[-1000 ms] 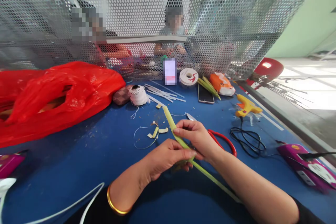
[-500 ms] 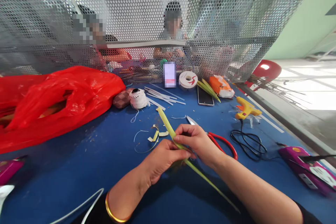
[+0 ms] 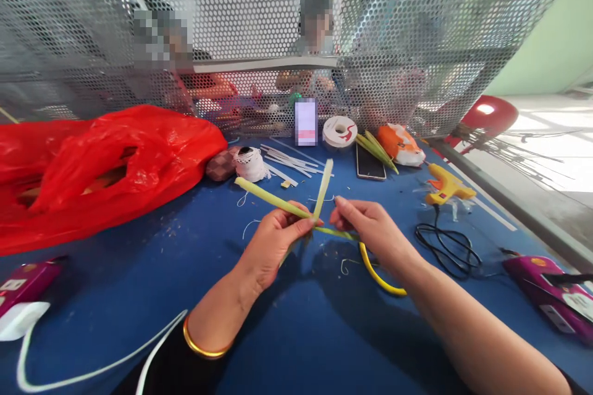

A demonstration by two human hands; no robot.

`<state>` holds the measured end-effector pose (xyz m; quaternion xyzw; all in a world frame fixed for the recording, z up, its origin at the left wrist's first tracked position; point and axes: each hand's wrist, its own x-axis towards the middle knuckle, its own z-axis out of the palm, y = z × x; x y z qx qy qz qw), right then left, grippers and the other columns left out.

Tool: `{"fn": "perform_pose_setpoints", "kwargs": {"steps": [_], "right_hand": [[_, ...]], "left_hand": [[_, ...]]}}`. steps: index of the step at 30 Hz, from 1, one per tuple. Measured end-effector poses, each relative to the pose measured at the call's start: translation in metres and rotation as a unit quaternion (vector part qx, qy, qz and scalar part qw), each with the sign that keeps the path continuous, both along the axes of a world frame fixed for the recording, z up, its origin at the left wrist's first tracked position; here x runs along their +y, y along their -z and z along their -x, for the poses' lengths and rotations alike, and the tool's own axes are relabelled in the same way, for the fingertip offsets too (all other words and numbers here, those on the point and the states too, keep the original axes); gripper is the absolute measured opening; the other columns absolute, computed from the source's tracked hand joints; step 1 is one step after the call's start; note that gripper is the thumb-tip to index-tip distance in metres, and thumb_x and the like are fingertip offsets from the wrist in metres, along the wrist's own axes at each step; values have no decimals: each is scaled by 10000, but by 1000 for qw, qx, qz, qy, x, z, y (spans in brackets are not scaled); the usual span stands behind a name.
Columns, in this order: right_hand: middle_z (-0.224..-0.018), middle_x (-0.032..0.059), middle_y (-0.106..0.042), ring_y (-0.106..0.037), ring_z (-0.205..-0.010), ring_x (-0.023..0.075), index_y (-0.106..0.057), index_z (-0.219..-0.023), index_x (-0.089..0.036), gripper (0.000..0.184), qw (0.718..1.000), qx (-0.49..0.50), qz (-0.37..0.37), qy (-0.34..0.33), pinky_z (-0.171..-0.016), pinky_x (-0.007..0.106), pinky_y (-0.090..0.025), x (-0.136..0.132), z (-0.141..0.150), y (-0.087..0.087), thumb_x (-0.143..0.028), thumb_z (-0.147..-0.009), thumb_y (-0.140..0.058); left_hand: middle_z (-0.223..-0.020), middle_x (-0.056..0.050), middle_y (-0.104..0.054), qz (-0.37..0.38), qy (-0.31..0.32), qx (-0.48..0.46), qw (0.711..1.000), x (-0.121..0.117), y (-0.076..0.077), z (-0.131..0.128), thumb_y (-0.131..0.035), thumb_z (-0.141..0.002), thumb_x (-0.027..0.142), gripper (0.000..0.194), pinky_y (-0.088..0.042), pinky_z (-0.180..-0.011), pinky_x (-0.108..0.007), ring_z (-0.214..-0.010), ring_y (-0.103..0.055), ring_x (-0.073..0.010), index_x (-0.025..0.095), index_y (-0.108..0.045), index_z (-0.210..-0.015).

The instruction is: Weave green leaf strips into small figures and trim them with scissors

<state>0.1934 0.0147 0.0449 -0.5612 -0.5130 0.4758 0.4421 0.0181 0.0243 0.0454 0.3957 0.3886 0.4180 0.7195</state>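
Observation:
My left hand (image 3: 285, 231) is closed on a pale green leaf strip (image 3: 266, 196), pinching it between thumb and fingers. One flat end points to the upper left, and another length stands up from the thumb tip. A thinner green length runs right, passing behind my right hand (image 3: 359, 219). That hand has its fingers curled and its thumb pressed to the index finger; what lies inside is hidden. Under it shows a curved yellow handle (image 3: 382, 284), partly covered. A thin white thread (image 3: 322, 199) lies close to the right fingertips.
A red plastic bag (image 3: 185, 136) fills the left side. Behind are a white string spool (image 3: 250, 165), white strips (image 3: 291, 163), a ribbon roll (image 3: 340, 133) and a phone (image 3: 370, 163). To the right are a yellow glue gun (image 3: 445, 185) and a purple power strip (image 3: 546, 293).
Both hands were together on one straight leaf strip. Now my right hand has moved apart to the right, and the strip shows lengths crossing at my left thumb. A red handle appeared where yellow shows now.

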Motion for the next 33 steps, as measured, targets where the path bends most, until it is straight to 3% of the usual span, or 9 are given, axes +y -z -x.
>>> {"fn": "perform_pose_setpoints", "kwargs": {"steps": [3, 6, 9, 14, 18, 22, 26, 29, 33], "right_hand": [[-645, -1, -582, -500, -589, 119, -635, -664, -184, 388, 987, 127, 80, -63, -555, 254, -374, -3, 9, 5, -561, -753, -668], [-684, -15, -604, -514, -599, 100, -672, -759, -181, 292, 971, 217, 92, -43, -564, 230, -386, -4, 15, 11, -434, -666, -784], [-691, -15, -609, -513, -611, 83, -668, -729, -165, 249, 962, 254, 96, -41, -599, 218, -397, -3, 15, 15, -363, -658, -799], [-628, -15, -593, -491, -568, 85, -641, -697, -157, 241, 975, 211, 64, -7, -558, 237, -372, -4, 14, 12, -359, -674, -770], [-599, -9, -600, -509, -560, 108, -598, -680, -179, 200, 989, 143, 31, 16, -561, 270, -392, -6, 18, 11, -349, -728, -692], [-592, -9, -596, -511, -538, 107, -572, -656, -186, 205, 990, 130, 41, 44, -548, 274, -403, -7, 20, 13, -347, -726, -677], [-603, -11, -594, -511, -522, 99, -581, -672, -176, 260, 979, 177, 73, 73, -520, 256, -394, -7, 20, 14, -391, -686, -726], [-589, -30, -580, -530, -514, 100, -594, -738, -182, 306, 968, 226, 109, 5, -522, 250, -406, -8, 20, 13, -437, -679, -751], [-639, -32, -605, -542, -565, 98, -611, -757, -185, 311, 964, 232, 96, -89, -542, 240, -421, -7, 19, 13, -330, -594, -833]], "left_hand": [[-775, -6, -700, -5, 34, -2, 999, 0, 2, 0, -760, -728, 256, 140, -462, -799, -255, -769, -632, -123, 170, -679, -804], [-766, -2, -688, -3, 11, 16, 1000, -1, 4, -1, -762, -717, 243, 142, -453, -790, -257, -755, -612, -117, 167, -698, -818], [-737, 2, -673, -4, 11, 43, 999, -1, 4, -3, -783, -680, 238, 164, -439, -760, -243, -741, -591, -110, 156, -703, -798], [-718, 5, -637, -12, 20, 67, 997, -2, 5, -6, -756, -710, 324, 229, -420, -668, -241, -674, -551, -106, 147, -676, -832], [-622, 45, -523, -40, 1, 125, 991, -5, 6, -9, -677, -781, 385, 240, -286, -494, -221, -516, -388, -70, 155, -622, -818], [-579, 73, -419, -37, -5, 126, 991, -5, 8, -10, -649, -789, 380, 234, -243, -484, -215, -496, -323, -61, 168, -552, -763], [-614, 63, -446, -48, -1, 123, 991, -3, 12, -10, -639, -785, 361, 218, -280, -515, -215, -526, -364, -69, 178, -525, -749], [-642, 42, -494, -91, -14, 168, 981, -2, 13, -9, -633, -792, 362, 209, -324, -541, -225, -561, -411, -85, 169, -564, -750], [-647, 33, -542, -113, -8, 230, 967, -3, 7, -8, -646, -790, 361, 205, -326, -513, -230, -524, -404, -84, 161, -611, -809]]}}
